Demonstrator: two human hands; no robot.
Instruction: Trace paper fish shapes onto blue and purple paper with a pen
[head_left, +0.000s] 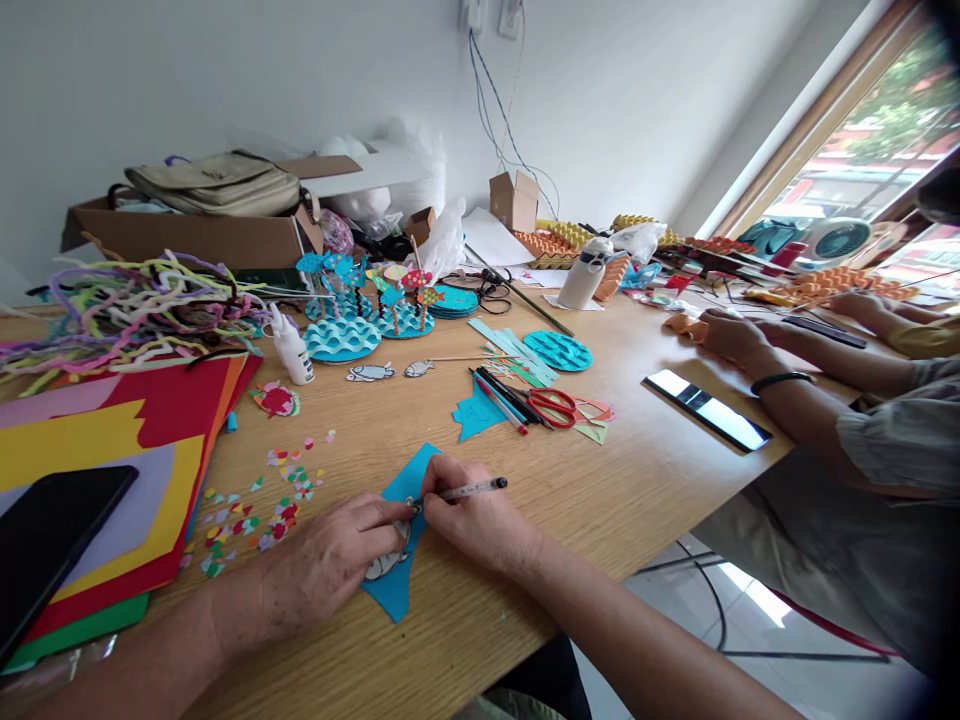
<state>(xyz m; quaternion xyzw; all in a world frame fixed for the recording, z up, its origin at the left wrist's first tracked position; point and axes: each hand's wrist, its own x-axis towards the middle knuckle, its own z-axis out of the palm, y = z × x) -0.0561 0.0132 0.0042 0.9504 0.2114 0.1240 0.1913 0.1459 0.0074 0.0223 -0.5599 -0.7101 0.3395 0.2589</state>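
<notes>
Head view: gripping a clear-barrelled pen (480,488) in the right hand (480,515), pinched between thumb and fingers, and holding it slantwise over a blue paper (401,597). Pressing the left hand (330,550), unclenched with fingers outstretched, down on a white cutout (388,564) and the blue paper under it. Working close to the near edge of the wooden table (600,510), with cutout and blue paper lying flat at both hands. Seeing, toward the left edge, scattered paper bits (281,525) beside a stack of coloured sheets (169,435), with a black phone (60,540) on top. Seeing, farther toward the far edge, a glue bottle (291,345) standing just beyond a red paper fish (276,398). Seeing, around mid-table, red-handled scissors (572,405) against a bunch of pens (510,392). Seeing, along the near edge's right-hand stretch, a second phone (705,410) near a co-worker's hand (731,335).
</notes>
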